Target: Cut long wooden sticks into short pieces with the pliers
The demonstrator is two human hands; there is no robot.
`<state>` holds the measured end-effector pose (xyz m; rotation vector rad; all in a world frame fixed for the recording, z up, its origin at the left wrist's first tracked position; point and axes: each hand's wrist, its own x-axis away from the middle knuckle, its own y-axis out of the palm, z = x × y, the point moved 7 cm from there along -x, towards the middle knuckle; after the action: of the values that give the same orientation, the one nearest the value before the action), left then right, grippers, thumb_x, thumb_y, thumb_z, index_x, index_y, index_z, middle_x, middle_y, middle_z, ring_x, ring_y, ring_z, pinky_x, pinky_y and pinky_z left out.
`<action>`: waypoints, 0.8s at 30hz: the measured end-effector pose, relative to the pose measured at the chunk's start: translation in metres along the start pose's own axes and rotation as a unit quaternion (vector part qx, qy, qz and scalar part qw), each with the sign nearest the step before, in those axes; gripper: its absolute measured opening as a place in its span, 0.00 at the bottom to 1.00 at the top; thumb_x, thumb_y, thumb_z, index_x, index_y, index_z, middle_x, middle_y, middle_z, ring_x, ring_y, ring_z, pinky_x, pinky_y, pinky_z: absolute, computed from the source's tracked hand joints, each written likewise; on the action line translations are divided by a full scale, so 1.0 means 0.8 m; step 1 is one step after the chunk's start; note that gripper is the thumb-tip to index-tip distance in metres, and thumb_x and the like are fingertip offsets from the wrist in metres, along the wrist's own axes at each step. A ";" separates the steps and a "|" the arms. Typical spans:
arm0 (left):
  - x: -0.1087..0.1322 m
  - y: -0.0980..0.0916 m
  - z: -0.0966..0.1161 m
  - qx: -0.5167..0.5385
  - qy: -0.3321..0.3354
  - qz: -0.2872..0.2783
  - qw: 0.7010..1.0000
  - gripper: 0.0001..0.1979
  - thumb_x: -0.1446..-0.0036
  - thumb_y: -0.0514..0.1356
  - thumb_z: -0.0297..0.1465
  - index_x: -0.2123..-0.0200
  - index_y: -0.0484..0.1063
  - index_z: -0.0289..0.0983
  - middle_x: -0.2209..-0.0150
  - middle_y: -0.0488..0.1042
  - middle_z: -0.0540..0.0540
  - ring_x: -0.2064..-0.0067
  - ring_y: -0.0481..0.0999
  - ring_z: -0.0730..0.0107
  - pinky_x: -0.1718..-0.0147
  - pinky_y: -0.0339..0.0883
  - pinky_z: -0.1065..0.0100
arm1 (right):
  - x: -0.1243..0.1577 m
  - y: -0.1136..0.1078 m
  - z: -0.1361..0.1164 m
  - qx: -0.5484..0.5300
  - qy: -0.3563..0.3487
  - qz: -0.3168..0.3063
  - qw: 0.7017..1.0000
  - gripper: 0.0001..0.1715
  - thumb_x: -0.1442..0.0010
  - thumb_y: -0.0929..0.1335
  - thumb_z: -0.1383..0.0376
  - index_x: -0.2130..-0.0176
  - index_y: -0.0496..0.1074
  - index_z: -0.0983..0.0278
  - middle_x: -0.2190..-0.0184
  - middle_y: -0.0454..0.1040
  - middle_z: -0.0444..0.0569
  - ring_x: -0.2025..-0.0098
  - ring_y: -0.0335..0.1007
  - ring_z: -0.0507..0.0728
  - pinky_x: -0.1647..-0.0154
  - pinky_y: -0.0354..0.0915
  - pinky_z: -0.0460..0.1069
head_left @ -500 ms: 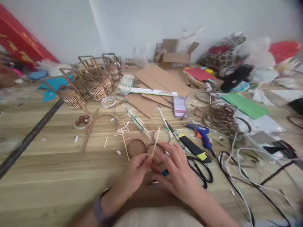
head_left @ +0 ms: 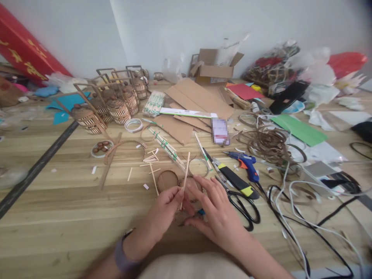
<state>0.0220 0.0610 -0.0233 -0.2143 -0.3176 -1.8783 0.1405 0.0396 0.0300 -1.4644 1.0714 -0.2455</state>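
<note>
My left hand [head_left: 162,211] pinches a thin wooden stick [head_left: 186,170] between thumb and fingers, its free end pointing up and away. Just to the right, my right hand [head_left: 216,205] has its fingers spread, and nothing shows in its grasp. A round brown piece [head_left: 167,181] with a dark rim lies beyond my left hand. Beside it, a second round piece [head_left: 190,186] is partly covered by my fingers and the stick. Something small and blue [head_left: 201,212] shows under my right hand, mostly hidden. Loose sticks [head_left: 154,179] lie to the left.
Black-handled scissors [head_left: 257,213], a black and yellow utility knife [head_left: 238,182] and a blue glue gun [head_left: 247,164] lie at right, near tangled cords [head_left: 279,217]. Small lidded baskets [head_left: 117,110] stand back left. Cardboard [head_left: 197,97] and coiled brown strips [head_left: 270,145] lie farther off.
The stick in my left hand has tipped more upright, its upper end shifting left. My right hand has moved slightly, its fingers still spread.
</note>
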 end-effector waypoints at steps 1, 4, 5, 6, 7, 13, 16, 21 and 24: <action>0.000 0.001 0.000 0.013 0.001 -0.002 1.000 0.18 0.39 0.56 0.46 0.71 0.70 0.38 0.76 0.70 0.52 0.69 0.70 0.68 0.64 0.64 0.69 | 0.001 0.001 0.000 0.000 0.000 -0.002 1.000 0.35 0.42 0.72 0.58 0.41 0.61 0.66 0.41 0.63 0.66 0.39 0.59 0.69 0.41 0.57 0.68; -0.001 0.000 0.001 0.042 0.009 0.005 0.999 0.18 0.40 0.57 0.46 0.73 0.70 0.38 0.77 0.68 0.52 0.70 0.69 0.69 0.66 0.63 0.70 | 0.002 0.003 -0.001 0.002 -0.002 -0.007 1.000 0.37 0.43 0.73 0.58 0.40 0.60 0.66 0.40 0.62 0.66 0.38 0.58 0.69 0.40 0.57 0.68; -0.001 -0.001 0.001 0.047 0.009 0.009 0.999 0.19 0.41 0.57 0.46 0.74 0.69 0.38 0.77 0.68 0.52 0.71 0.68 0.69 0.66 0.63 0.70 | 0.002 0.004 -0.001 0.002 -0.003 -0.009 1.000 0.38 0.44 0.73 0.58 0.40 0.60 0.67 0.40 0.62 0.66 0.38 0.58 0.69 0.40 0.57 0.68; -0.001 -0.001 0.001 0.049 0.010 0.014 0.999 0.19 0.41 0.57 0.46 0.74 0.69 0.38 0.77 0.67 0.52 0.71 0.68 0.70 0.67 0.63 0.70 | 0.002 0.004 -0.001 0.003 -0.003 -0.008 1.000 0.38 0.44 0.74 0.59 0.40 0.60 0.67 0.40 0.63 0.66 0.39 0.58 0.69 0.40 0.57 0.68; -0.001 -0.002 0.001 0.052 0.011 0.018 0.998 0.19 0.41 0.58 0.46 0.75 0.69 0.38 0.77 0.67 0.52 0.72 0.67 0.70 0.67 0.62 0.70 | 0.002 0.004 -0.002 0.004 -0.003 -0.007 1.000 0.39 0.45 0.74 0.59 0.40 0.60 0.68 0.41 0.63 0.67 0.39 0.58 0.69 0.40 0.57 0.68; -0.005 0.004 -0.005 0.102 0.003 0.012 0.995 0.19 0.43 0.59 0.48 0.73 0.70 0.37 0.75 0.68 0.51 0.71 0.66 0.70 0.68 0.62 0.70 | -0.006 0.003 -0.008 0.018 0.005 0.023 1.000 0.34 0.43 0.72 0.59 0.42 0.62 0.68 0.43 0.65 0.66 0.41 0.61 0.68 0.41 0.57 0.66; -0.005 0.008 -0.011 0.131 -0.020 0.020 0.991 0.21 0.48 0.63 0.50 0.73 0.70 0.37 0.75 0.68 0.51 0.72 0.64 0.71 0.71 0.60 0.70 | -0.011 0.005 -0.009 0.032 0.016 0.032 0.999 0.30 0.40 0.70 0.61 0.41 0.62 0.66 0.43 0.66 0.65 0.41 0.62 0.67 0.41 0.56 0.66; -0.003 0.014 -0.014 0.166 -0.031 0.028 0.985 0.22 0.51 0.64 0.51 0.71 0.71 0.36 0.73 0.68 0.50 0.70 0.65 0.71 0.71 0.60 0.71 | -0.014 0.006 -0.008 0.046 0.015 0.042 0.998 0.27 0.38 0.67 0.61 0.42 0.63 0.66 0.43 0.67 0.66 0.42 0.63 0.67 0.41 0.55 0.67; -0.004 0.015 -0.015 0.168 -0.022 0.027 0.985 0.22 0.49 0.64 0.51 0.73 0.70 0.36 0.74 0.67 0.51 0.71 0.65 0.72 0.70 0.61 0.71 | -0.014 0.004 -0.005 0.048 0.015 0.050 0.998 0.28 0.38 0.67 0.59 0.42 0.63 0.65 0.43 0.67 0.65 0.42 0.63 0.67 0.41 0.55 0.67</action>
<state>0.0341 0.0562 -0.0342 -0.0353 -0.6457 -1.7373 0.1303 0.0456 0.0332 -1.3224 1.1385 -0.2457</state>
